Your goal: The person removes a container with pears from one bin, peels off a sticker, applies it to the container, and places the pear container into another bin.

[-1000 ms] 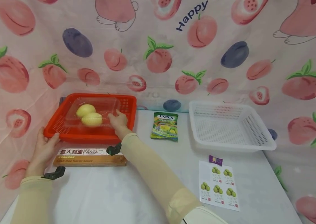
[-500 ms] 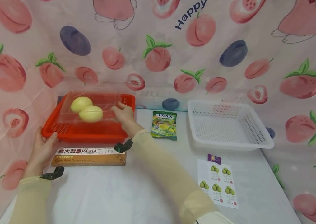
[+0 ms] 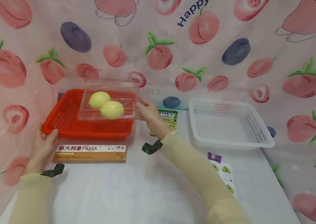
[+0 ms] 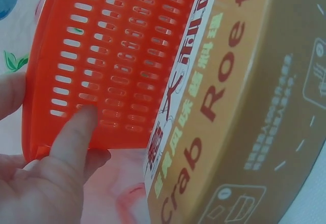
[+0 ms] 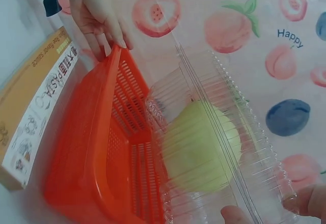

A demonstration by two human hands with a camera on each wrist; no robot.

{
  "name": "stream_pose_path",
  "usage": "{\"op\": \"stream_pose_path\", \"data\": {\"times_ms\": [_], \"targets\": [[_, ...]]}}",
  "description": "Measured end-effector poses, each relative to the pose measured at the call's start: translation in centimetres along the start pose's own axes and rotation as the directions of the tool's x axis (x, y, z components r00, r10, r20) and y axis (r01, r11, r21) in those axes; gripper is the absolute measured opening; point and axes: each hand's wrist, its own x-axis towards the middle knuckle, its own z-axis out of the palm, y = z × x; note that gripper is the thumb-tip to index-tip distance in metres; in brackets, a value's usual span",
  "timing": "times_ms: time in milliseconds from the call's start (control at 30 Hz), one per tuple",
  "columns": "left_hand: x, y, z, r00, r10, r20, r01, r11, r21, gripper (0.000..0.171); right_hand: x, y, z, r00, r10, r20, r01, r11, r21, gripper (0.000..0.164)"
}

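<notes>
A clear plastic clamshell box [image 3: 83, 115] with two pale yellow-green round fruits [image 3: 112, 109] in it appears over the red basket in the head view. My right hand [image 3: 153, 115] pinches the box's right end, and thumb and finger show on its edge in the right wrist view. My left hand [image 3: 42, 144] grips the front left corner of the red plastic basket [image 3: 90, 135], its thumb [image 4: 76, 132] against the slotted wall. Just in front of the basket lies a pasta box [image 3: 89, 154].
A green FOX'S candy bag [image 3: 169, 114] is partly hidden behind my right hand. Farther right stands a white slotted basket [image 3: 232, 144]. Near it lie a small purple packet [image 3: 214, 157] and a printed sheet [image 3: 227, 174], partly covered by my right sleeve. A patterned curtain [image 3: 208, 56] hangs behind.
My right hand has lifted the clear box with the fruits up inside the basket's outline and shifted it right. My left hand stays at the basket's corner.
</notes>
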Motion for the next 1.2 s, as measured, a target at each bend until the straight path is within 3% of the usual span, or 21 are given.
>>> {"op": "stream_pose_path", "data": {"times_ms": [300,600,800,967,1200], "targets": [[-0.2,0.1,0.2,0.997,-0.058,-0.059,0.059,0.998,0.015,0.091,-3.6,-0.5,-6.0,1.0,-0.003,0.001,0.003,1.0,0.019,0.057],[-0.2,-0.2,0.2,0.997,-0.048,-0.06,0.045,0.998,-0.049,0.093,-7.9,0.4,-12.5,0.999,0.014,-0.032,-0.014,1.0,-0.003,0.057],[-0.1,-0.1,0.1,0.997,-0.049,-0.053,0.043,0.993,-0.109,0.094,-10.8,2.4,-15.9,0.999,0.021,-0.046,-0.02,1.0,0.014,0.061],[-0.1,-0.1,0.2,0.996,-0.059,-0.065,0.052,0.994,-0.097,0.095,-12.7,4.5,-17.7,0.997,0.038,-0.063,-0.038,0.999,0.008,0.062],[-0.3,-0.1,0.6,0.997,-0.038,-0.073,0.032,0.996,-0.079,0.094,-15.2,6.8,-18.5,0.997,0.035,-0.062,-0.036,0.999,-0.014,0.062]]}}
